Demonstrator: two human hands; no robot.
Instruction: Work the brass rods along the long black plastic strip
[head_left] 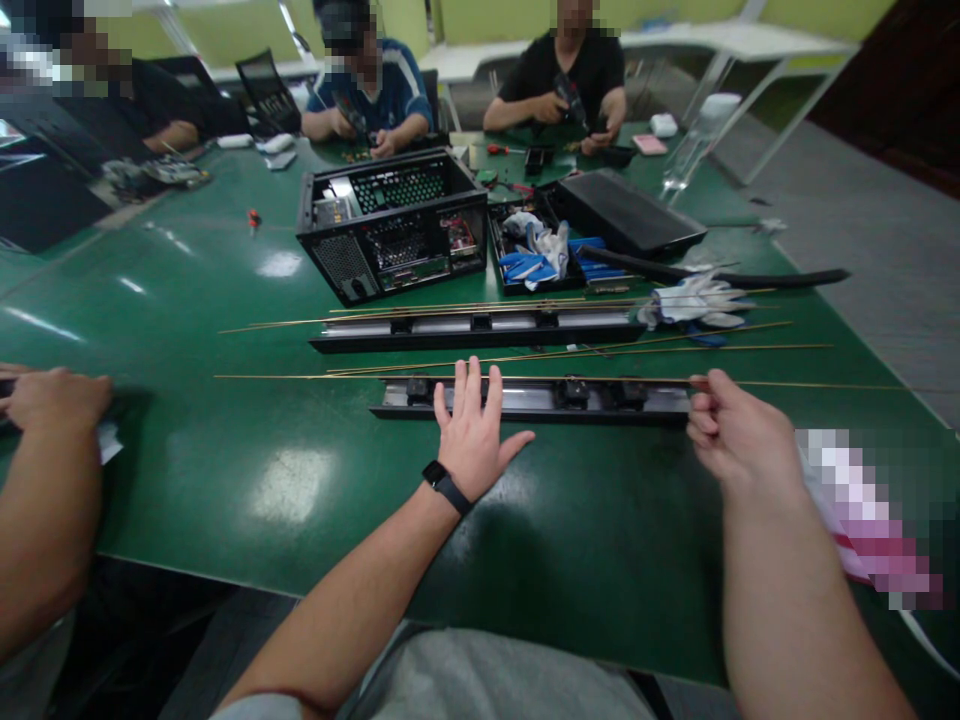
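While my right hand (739, 430) pinched a thin, straight, gold-coloured rod (795, 385), my left hand (472, 430) was open, fingers spread over the near rail (540, 417). The rod ran lengthwise along that black rail, whose silvery channel (525, 401) carried dark blocks (574, 391), above the green tabletop (187, 480).

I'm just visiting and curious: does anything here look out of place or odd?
Slightly: white-and-blue work gloves lie heaped beside an opened computer case, and at least one more glove lies crumpled among thin brass-coloured rods, untidy spots for gloves. No obvious spill or damage shows.
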